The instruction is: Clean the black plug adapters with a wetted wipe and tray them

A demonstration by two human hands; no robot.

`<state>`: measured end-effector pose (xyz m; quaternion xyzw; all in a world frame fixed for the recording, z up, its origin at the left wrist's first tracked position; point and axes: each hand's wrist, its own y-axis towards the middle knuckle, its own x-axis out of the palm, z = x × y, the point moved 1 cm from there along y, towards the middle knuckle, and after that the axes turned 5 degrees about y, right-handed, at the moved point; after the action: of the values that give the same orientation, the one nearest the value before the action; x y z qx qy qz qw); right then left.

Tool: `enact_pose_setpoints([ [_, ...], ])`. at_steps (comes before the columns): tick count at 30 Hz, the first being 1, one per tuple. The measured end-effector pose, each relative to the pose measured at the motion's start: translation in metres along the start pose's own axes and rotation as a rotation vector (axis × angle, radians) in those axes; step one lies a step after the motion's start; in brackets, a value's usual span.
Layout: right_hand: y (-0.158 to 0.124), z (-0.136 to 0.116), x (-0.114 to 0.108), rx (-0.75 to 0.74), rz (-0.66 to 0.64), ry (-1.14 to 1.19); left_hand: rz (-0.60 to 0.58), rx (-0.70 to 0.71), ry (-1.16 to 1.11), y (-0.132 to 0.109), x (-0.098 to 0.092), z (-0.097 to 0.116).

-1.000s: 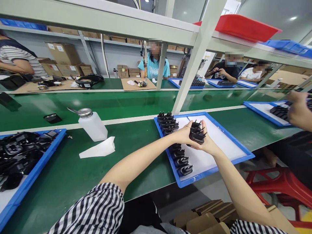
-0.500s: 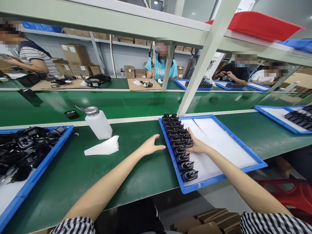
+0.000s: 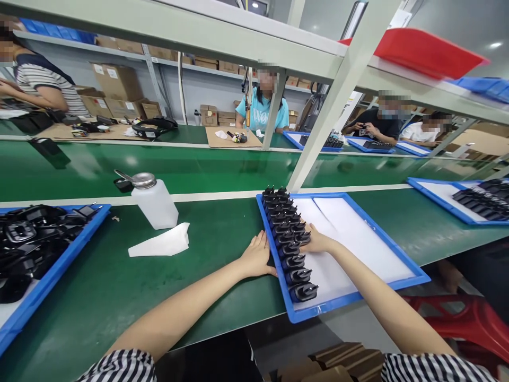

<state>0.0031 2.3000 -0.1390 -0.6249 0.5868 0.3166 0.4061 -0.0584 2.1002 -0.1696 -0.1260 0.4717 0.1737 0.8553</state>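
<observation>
Black power adapters (image 3: 287,239) with upturned plug pins stand in two columns along the left side of a blue-rimmed tray (image 3: 387,241) with a white bottom. Outside that side, my left hand (image 3: 255,258) is open, its fingers stretched along the rim and its thumb pointing at it. Inside the tray, my right hand (image 3: 317,240) rests against the right side of the adapters, fingers apart. Some of its fingertips are hidden behind the adapters. Neither hand has lifted anything.
A white pump bottle (image 3: 157,204) and a folded white paper (image 3: 161,242) lie left on the green bench. Beyond is a tray of black adapters with cables (image 3: 32,244). Another adapter tray (image 3: 449,204) is at right. A slanted post (image 3: 314,140) rises behind. Several people work opposite.
My left hand has come down and right to the tray's left rim, its fingers straightening. My right hand stays at the adapters. The whole view has shifted slightly.
</observation>
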Motion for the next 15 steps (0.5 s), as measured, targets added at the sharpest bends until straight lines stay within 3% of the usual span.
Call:
enact_pose_setpoints([
  [7, -0.002, -0.006, 0.001, 0.06, 0.045, -0.037, -0.027, 0.012, 0.036, -0.004, -0.009, 0.006],
  [12, -0.032, 0.003, -0.017, 0.128, 0.016, -0.088, -0.043, -0.006, 0.073, -0.04, -0.02, -0.011],
  [15, -0.05, 0.037, -0.051, 0.081, 0.327, -0.141, 0.008, 0.007, 0.1, -0.074, -0.036, -0.036],
])
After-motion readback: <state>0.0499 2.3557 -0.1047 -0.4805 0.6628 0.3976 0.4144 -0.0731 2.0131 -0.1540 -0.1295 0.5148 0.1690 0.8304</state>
